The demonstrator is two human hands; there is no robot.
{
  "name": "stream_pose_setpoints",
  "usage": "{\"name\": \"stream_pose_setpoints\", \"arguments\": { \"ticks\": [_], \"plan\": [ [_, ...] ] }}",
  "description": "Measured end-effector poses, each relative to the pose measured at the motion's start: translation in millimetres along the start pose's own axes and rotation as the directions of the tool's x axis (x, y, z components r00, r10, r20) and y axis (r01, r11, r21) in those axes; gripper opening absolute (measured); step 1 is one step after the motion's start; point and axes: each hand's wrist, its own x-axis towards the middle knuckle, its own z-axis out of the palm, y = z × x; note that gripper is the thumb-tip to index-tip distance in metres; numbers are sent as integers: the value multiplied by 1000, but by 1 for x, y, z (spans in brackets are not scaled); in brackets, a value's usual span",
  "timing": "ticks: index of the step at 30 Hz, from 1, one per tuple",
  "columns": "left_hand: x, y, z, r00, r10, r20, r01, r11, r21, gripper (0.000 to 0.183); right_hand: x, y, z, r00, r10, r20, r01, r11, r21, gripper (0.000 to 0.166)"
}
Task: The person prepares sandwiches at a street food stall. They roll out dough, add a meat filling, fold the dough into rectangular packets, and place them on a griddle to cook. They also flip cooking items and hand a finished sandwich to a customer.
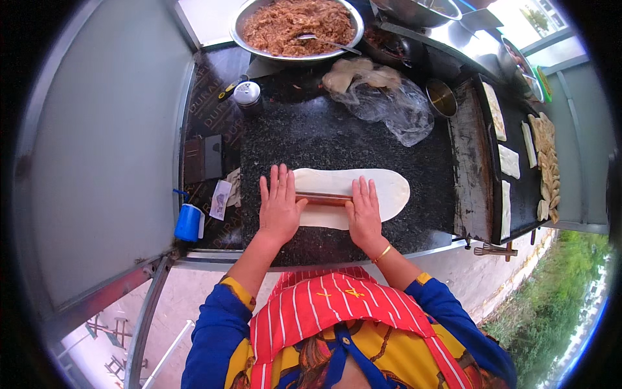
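Note:
A thin, long oval of pale dough [388, 194] lies flat on the black speckled stone worktop [311, 141]. Across it runs a reddish-brown wooden rolling pin [323, 199], whose middle shows between my hands. My left hand [280, 206] lies flat over the pin's left end, fingers stretched forward and thumb against the wood. Over the right end my right hand [364, 209] rests the same way, palm down on the pin, with the dough under it. Neither hand has its fingers wrapped around the pin, and both pin ends are hidden beneath them.
Behind stands a metal bowl of minced filling [296, 29] with a spoon [328, 43]. A plastic bag [398, 107] lies beside dough lumps [362, 75]. At right, a griddle [522, 194] holds flat dough pieces [509, 161]. A shaker [247, 95] and blue cup [188, 222] stand left.

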Motion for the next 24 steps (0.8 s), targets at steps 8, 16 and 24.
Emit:
{"name": "stream_pose_setpoints", "arguments": {
  "ticks": [8, 16, 24],
  "plan": [
    [57, -4, 15, 998, -67, -13, 69, 982, 176, 68, 69, -3, 1, 996, 10, -91, -32, 970, -239, 56],
    [96, -7, 8, 993, -82, -87, 97, 977, 192, 69, 112, 1, -4, 993, 16, -119, -39, 980, -197, 58],
    [118, -14, 10, 980, -116, -163, 153, 959, 237, 66, 141, 4, -4, 992, -33, -124, 8, 981, -194, 59]
  ]
}}
